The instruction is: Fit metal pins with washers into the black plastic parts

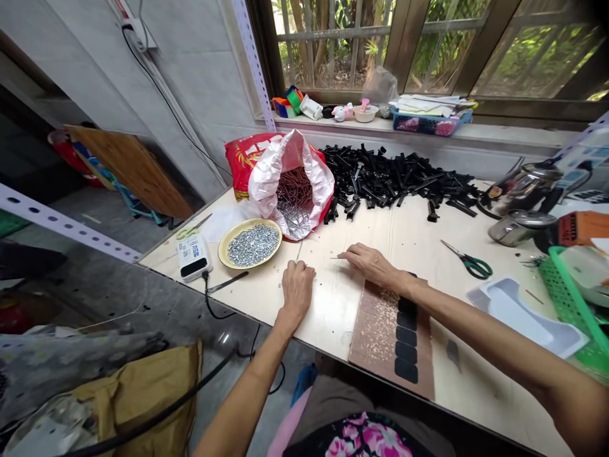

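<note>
inspection of my work station, largest item first. pale wooden tabletop point(409, 235): carries everything noted below. heap of black plastic clip pieces point(399, 178): piled along the far edge under the window, well apart from both hands. red and white plastic bag point(285, 171): lying open on its side at the far left, with a mass of thin reddish-brown nails showing in its mouth. brown cardboard sheet with a row of black oval pads point(375, 330): flat at the near edge, under my right forearm. round yellow dish point(221, 251): filled with small silvery metal bits point(252, 244), near my left hand and just beside the bag mouth. left hand point(297, 287): resting on the tabletop, knuckles up, fingers curled closed; a long thin metal nail point(299, 252) lies just beyond the knuckles, and i cannot tell whether it is gripped. right hand point(373, 263): palm down, apart from the left, fingers stretched toward a short thin metal pin point(335, 257) lying on bare board between the hands; the fingertips are at its end, but i cannot tell whether they have pinched it. judgement: the step in hand is taking up single loose pins from the board. any next move calls for a fine fingertip pinch, as the pin lies flat and offers little to catch.
</note>
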`<state>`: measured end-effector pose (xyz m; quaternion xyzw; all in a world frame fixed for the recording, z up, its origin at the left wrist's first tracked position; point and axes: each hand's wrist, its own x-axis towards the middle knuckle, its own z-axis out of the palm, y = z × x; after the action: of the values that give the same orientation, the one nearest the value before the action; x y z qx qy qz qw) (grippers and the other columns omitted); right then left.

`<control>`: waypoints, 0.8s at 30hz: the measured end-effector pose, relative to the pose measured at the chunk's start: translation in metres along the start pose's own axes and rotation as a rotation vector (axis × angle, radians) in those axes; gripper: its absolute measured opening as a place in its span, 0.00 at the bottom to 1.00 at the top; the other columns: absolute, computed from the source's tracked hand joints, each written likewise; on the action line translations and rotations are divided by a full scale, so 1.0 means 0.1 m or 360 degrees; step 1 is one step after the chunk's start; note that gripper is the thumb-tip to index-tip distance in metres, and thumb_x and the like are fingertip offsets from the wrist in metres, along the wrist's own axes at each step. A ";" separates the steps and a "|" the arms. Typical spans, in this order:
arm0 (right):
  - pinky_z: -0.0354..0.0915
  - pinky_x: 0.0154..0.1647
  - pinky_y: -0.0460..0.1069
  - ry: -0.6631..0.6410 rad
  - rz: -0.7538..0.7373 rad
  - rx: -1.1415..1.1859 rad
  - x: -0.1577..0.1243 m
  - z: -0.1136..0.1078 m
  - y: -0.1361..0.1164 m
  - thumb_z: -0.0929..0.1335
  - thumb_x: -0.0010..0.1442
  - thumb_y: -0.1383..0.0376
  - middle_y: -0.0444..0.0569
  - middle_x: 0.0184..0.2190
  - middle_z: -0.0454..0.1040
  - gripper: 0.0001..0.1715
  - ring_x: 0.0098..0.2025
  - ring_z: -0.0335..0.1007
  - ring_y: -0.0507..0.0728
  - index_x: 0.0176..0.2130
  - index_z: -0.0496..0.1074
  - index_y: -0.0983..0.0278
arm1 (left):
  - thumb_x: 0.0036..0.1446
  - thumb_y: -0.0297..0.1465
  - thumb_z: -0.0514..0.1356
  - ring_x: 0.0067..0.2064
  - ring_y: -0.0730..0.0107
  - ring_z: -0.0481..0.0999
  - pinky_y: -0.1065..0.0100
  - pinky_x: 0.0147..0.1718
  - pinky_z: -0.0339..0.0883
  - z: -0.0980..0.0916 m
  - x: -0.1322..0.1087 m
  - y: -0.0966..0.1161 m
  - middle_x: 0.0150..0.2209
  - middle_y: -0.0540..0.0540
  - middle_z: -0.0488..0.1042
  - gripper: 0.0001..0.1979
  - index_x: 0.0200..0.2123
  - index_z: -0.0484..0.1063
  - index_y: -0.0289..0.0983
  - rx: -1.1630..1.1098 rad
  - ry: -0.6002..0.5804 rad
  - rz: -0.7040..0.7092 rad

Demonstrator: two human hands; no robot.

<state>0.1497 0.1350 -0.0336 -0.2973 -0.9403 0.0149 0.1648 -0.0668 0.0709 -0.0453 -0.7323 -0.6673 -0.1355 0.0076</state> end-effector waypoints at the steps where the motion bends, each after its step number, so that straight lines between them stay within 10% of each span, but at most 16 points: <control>1: 0.62 0.40 0.49 0.0096 0.0032 0.0107 0.00 -0.03 -0.03 0.59 0.64 0.72 0.51 0.39 0.70 0.15 0.41 0.64 0.55 0.47 0.68 0.65 | 0.58 0.27 0.53 0.41 0.54 0.64 0.58 0.36 0.58 0.00 0.02 0.00 0.34 0.39 0.72 0.11 0.31 0.76 0.37 -0.0020 -0.0007 -0.0014; 5: 0.65 0.43 0.51 0.0375 0.0164 0.0367 0.00 -0.14 -0.22 0.58 0.63 0.73 0.52 0.38 0.70 0.16 0.42 0.65 0.56 0.47 0.68 0.65 | 0.55 0.27 0.56 0.41 0.57 0.67 0.58 0.39 0.60 -0.04 0.05 -0.01 0.32 0.40 0.72 0.08 0.28 0.74 0.36 -0.0569 0.0073 -0.0181; 12: 0.65 0.37 0.49 0.0430 0.0345 0.0342 -0.09 -0.36 -0.63 0.60 0.66 0.65 0.50 0.35 0.72 0.15 0.38 0.65 0.55 0.50 0.70 0.62 | 0.45 0.35 0.67 0.28 0.74 0.71 0.68 0.31 0.66 -0.27 -0.04 0.24 0.29 0.47 0.73 0.14 0.32 0.72 0.32 -0.2637 -0.0055 -0.0883; 24: 0.60 0.30 0.45 0.0480 0.0518 0.0212 -0.26 -0.54 -0.81 0.60 0.67 0.63 0.49 0.34 0.69 0.15 0.34 0.66 0.52 0.44 0.74 0.59 | 0.42 0.32 0.69 0.28 0.78 0.72 0.69 0.34 0.69 -0.45 -0.16 0.62 0.26 0.50 0.73 0.13 0.30 0.71 0.32 -0.2947 0.0002 -0.0805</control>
<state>0.1420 0.0502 0.0196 -0.4324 -0.8416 0.0587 0.3183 -0.0156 0.0403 0.0049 -0.2819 -0.4338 -0.6070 -0.6032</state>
